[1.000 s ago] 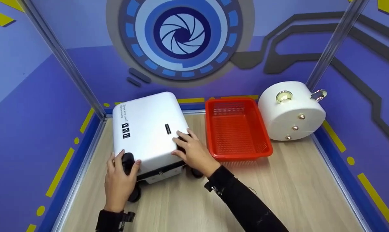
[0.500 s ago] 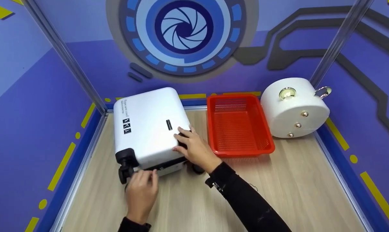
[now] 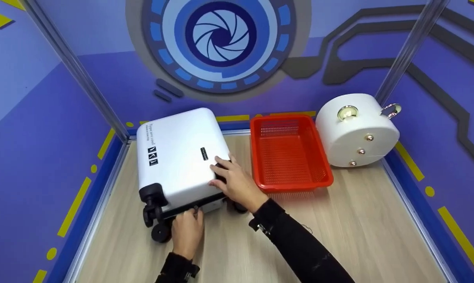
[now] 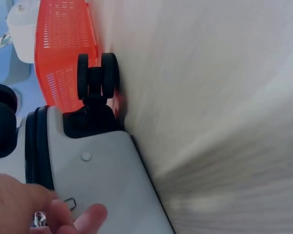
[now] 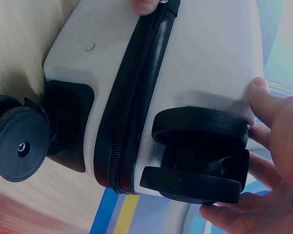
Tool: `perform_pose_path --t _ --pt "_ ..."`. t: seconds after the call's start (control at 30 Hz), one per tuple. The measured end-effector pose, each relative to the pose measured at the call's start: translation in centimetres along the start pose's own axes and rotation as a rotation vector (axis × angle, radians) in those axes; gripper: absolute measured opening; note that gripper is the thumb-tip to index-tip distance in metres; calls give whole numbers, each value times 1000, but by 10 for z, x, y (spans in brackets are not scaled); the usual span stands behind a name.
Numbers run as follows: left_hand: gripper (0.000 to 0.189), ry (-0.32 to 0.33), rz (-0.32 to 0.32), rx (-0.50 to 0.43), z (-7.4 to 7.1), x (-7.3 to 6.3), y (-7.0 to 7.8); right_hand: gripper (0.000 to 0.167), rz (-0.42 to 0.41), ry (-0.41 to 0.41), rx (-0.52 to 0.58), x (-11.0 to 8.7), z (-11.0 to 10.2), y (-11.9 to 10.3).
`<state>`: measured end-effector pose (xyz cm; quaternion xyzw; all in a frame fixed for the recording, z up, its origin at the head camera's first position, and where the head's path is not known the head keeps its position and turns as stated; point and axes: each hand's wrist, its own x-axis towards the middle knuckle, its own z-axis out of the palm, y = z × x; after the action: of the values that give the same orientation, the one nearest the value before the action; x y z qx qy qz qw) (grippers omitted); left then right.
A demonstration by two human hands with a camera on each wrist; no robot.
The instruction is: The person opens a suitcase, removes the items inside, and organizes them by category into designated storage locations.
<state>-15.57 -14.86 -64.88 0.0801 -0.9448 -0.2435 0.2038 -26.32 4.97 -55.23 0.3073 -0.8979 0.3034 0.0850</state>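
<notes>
A white hard-shell suitcase (image 3: 178,153) lies on its side at the left, with its black wheels toward me. Along its near side runs a black zipper (image 5: 127,107), closed over the stretch that shows. My left hand (image 3: 187,232) is at this seam, its bent fingertips pinching at the metal zipper pull (image 4: 71,202); the fingers partly cover it. My right hand (image 3: 239,184) rests on the suitcase's near right corner, fingers spread over the shell. Its thumb and fingers lie either side of a corner wheel (image 5: 200,156).
A red perforated basket (image 3: 292,157) stands right of the suitcase. Beyond it, against the right wall, sits a round white case (image 3: 357,133) with gold studs and ring handles. Purple patterned walls (image 3: 103,86) enclose the wooden surface (image 3: 339,220) on three sides.
My left hand has left the near left wheel and moved right and nearer, down to the zipper on the suitcase's near side. My right hand stays on the corner.
</notes>
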Motion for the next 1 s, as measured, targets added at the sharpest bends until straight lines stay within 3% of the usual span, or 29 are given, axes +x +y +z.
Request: perform_pose_path --t 0.2,0.33,0.47,0.83,1.0 --pt "21 -40 31 22 -4 -6 -8 61 4 2 3 2 4 -4" --pt "27 -100 5 39 -11 -7 -12 60 10 13 14 3 5 -6" --pt "31 -119 -34 31 -19 -6 -20 59 16 26 22 3 6 -7" --pt "49 -96 -203 51 -51 -16 -68 56 22 20 16 1 3 -5" --pt "40 -131 -256 25 -68 -14 -89 58 40 13 20 0 3 -5"
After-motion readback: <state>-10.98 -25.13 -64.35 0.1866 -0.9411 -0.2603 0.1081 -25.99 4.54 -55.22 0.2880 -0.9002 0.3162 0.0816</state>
